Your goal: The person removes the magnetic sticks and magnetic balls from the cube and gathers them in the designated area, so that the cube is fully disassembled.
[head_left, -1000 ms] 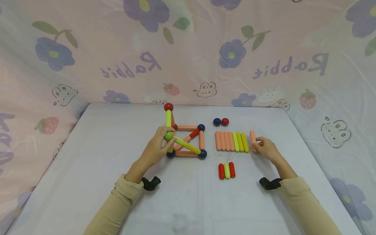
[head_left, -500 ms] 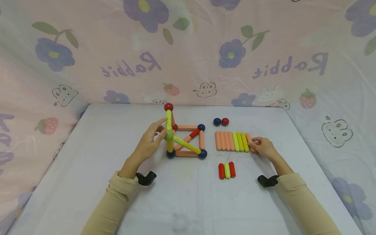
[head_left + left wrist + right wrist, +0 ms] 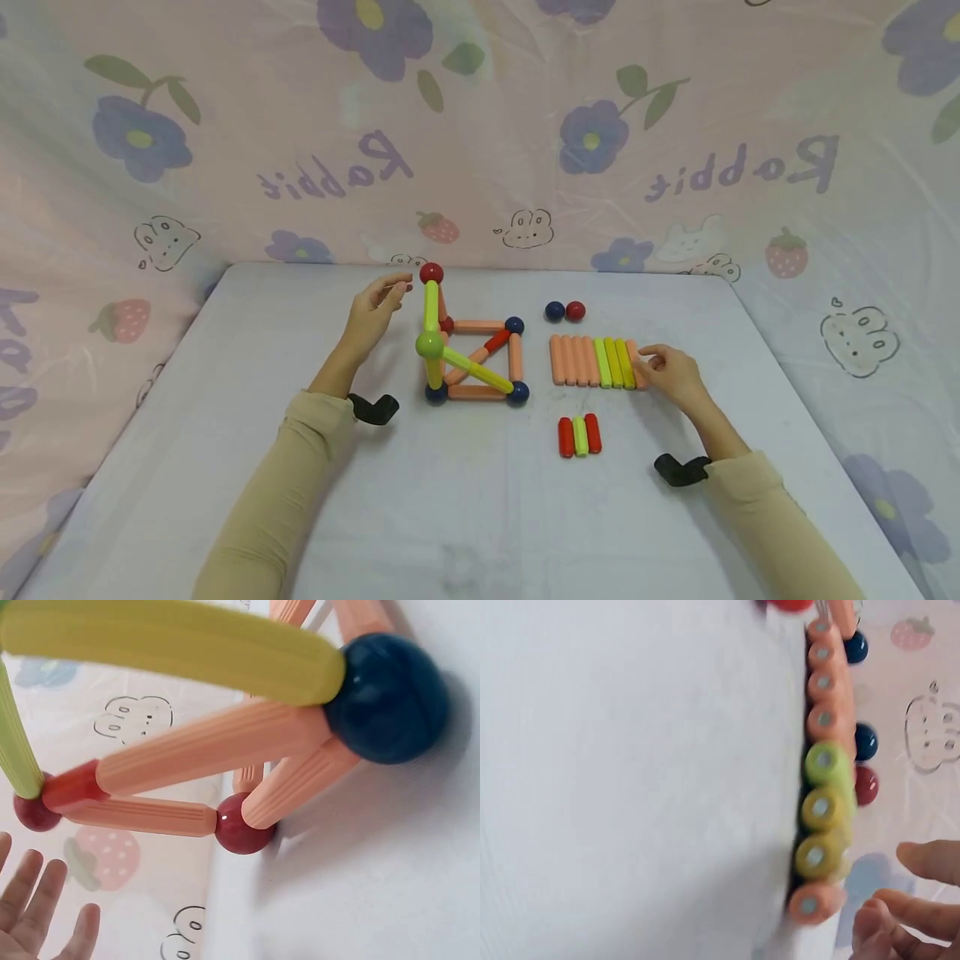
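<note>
Sleeves [image 3: 266, 492] of beige cloth slant inward from the near corners of the white counter [image 3: 465, 500], each cuff rolled back above a black fitting [image 3: 372, 409] near the wrist. The left hand [image 3: 367, 321] is raised beside the stick-and-ball frame [image 3: 480, 393], near its upper red ball [image 3: 431, 273], with its fingertips directed right and just short of the frame; the left wrist view shows its fingers spread. The right hand [image 3: 675, 379] reaches left from a bent wrist, its loosely bent fingers parted around open air. Its fingertips are just beside the peach stick [image 3: 814, 903] at the right end of a row of 8; whether any of them touches it cannot be told.

The frame stands left of the middle of the counter: a square base of peach sticks with blue balls [image 3: 517, 393] at 3 corners and a red ball [image 3: 446, 325] at the other, and a green ball [image 3: 430, 344] raised over the near left corner. The row [image 3: 580, 361] lies to its right, with 2 loose balls [image 3: 565, 311] behind and 3 short sticks [image 3: 580, 436] in front.
</note>
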The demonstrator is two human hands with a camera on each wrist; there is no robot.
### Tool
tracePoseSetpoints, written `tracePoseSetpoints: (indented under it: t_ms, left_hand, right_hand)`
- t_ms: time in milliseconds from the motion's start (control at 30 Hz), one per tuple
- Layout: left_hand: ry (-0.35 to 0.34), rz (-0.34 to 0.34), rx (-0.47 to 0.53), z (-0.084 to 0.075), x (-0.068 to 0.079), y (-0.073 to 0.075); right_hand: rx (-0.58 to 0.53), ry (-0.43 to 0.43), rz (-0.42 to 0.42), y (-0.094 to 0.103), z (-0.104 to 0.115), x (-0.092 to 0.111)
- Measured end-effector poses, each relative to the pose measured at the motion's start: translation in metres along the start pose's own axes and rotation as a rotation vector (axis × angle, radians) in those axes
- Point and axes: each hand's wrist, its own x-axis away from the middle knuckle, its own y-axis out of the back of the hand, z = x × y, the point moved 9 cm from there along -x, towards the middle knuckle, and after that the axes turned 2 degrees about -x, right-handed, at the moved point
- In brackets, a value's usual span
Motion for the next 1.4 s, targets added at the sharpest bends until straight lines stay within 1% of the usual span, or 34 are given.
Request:
tracePoseSetpoints:
  t_ms: [133,233,367,500,600,667,767,900,1067,1167,1300,1400]
  left_hand:
    - [0.015,0.007,0.048,0.003,-0.011,-0.002]
    - [0.018,0.016,0.071,0.002,-0.017,-0.005]
    - [0.024,0.030,0.094,0.002,-0.025,-0.008]
    - [0.034,0.058,0.127,0.004,-0.030,-0.014]
    - [0.058,0.084,0.165,0.008,-0.033,-0.019]
    - [0.083,0.099,0.200,0.010,-0.033,-0.022]
    - [0.109,0.114,0.238,0.013,-0.033,-0.026]
    - [0.116,0.126,0.232,0.015,-0.033,-0.029]
    - [0.109,0.144,0.244,0.015,-0.033,-0.033]
    - [0.098,0.155,0.259,0.015,-0.033,-0.036]
    - [0.070,0.148,0.256,0.014,-0.033,-0.035]
    - [0.063,0.132,0.244,0.015,-0.032,-0.033]
  right_hand:
    - [-0.041,0.074,-0.045,-0.003,0.028,0.011]
    - [-0.077,0.145,-0.083,-0.008,0.055,0.019]
    - [-0.130,0.271,-0.144,-0.017,0.094,0.030]
    - [-0.213,0.403,-0.197,-0.024,0.135,0.043]
    - [-0.262,0.529,-0.232,-0.032,0.167,0.053]
    - [-0.269,0.602,-0.243,-0.039,0.188,0.059]
    - [-0.261,0.676,-0.246,-0.055,0.213,0.062]
    - [-0.261,0.705,-0.221,-0.076,0.239,0.058]
    - [-0.288,0.688,-0.182,-0.096,0.258,0.048]
    - [-0.306,0.694,-0.190,-0.100,0.266,0.045]
    - [-0.325,0.710,-0.199,-0.102,0.271,0.044]
    - [-0.337,0.709,-0.186,-0.103,0.272,0.044]
